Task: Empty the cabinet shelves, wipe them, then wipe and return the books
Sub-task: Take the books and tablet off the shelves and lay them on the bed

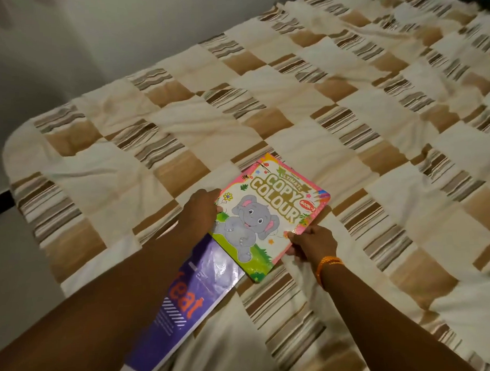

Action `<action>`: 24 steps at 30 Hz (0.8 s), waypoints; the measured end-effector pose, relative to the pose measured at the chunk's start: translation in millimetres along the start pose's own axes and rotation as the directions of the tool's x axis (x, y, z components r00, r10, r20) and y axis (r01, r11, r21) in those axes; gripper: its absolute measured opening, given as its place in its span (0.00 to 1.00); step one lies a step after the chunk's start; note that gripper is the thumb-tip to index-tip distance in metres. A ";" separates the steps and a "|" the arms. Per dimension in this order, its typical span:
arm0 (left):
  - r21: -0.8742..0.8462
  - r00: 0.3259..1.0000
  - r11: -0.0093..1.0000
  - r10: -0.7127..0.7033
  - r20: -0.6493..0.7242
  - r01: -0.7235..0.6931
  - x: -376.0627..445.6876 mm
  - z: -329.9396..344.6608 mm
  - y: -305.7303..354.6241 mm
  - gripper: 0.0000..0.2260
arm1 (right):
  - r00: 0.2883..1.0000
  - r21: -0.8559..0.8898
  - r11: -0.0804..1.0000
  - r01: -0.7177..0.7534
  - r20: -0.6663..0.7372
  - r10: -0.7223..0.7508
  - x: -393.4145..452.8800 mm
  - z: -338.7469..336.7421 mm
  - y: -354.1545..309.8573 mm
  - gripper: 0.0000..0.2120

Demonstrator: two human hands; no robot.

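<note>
Your left hand grips the left edge of the thin glossy colouring book with a pink border and a grey cartoon elephant on its cover, thumb on top of the cover by the yellow flower, remaining fingers hidden under the edge. Your right hand pinches the same book at its right edge, thumb tip on the pink border, other fingers curled underneath. Both hands hold the book; can't tell whether it lies flat on the bed or is lifted slightly off it.

Between your two grips the cover reads "COPY COLOUR" in gold letters, with a red "BOOK-2" badge toward the far right corner. The book sits tilted, its far corner pointing away from you and to the left.

Under your left forearm, just nearer you than the left grip, a large flat purple glossy book with orange lettering lies on the bed; the colouring book's near-left corner overlaps its far end. Only part of the orange word shows.

Below both grips is the rumpled cream, tan and brown-striped patchwork bedspread, covering the bed out to the rounded corner at far left.

An orange thread band wraps your right wrist, right behind the right grip.
</note>
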State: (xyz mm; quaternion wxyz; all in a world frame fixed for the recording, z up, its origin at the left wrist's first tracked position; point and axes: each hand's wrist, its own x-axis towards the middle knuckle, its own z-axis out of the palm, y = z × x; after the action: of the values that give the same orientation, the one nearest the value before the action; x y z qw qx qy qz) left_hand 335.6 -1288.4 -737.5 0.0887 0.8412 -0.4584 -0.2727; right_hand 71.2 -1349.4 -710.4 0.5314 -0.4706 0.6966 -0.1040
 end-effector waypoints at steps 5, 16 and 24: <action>0.308 0.999 0.951 -0.029 0.037 0.016 -14.4 -15.6 16.3 0.29 | 0.996 -0.227 0.973 0.040 -0.069 -0.058 -5.9 0.6 -14.4 0.08; -0.041 0.996 0.996 0.076 0.042 -0.074 -68.4 -81.1 43.6 0.33 | 0.979 0.030 0.979 0.204 0.005 -0.204 -87.5 -13.7 -82.7 0.04; -0.208 0.987 0.966 0.141 -0.074 -0.154 -172.0 -177.1 76.6 0.28 | 0.938 0.080 0.936 0.342 0.034 -0.346 -202.9 -58.5 -138.8 0.03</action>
State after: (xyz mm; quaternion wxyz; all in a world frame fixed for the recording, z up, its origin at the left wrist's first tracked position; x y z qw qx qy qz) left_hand 301.7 -1208.4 -494.1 0.2116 0.7980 -0.4850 -0.2883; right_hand 96.3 -1289.0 -466.4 0.5384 -0.5677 0.5865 -0.2094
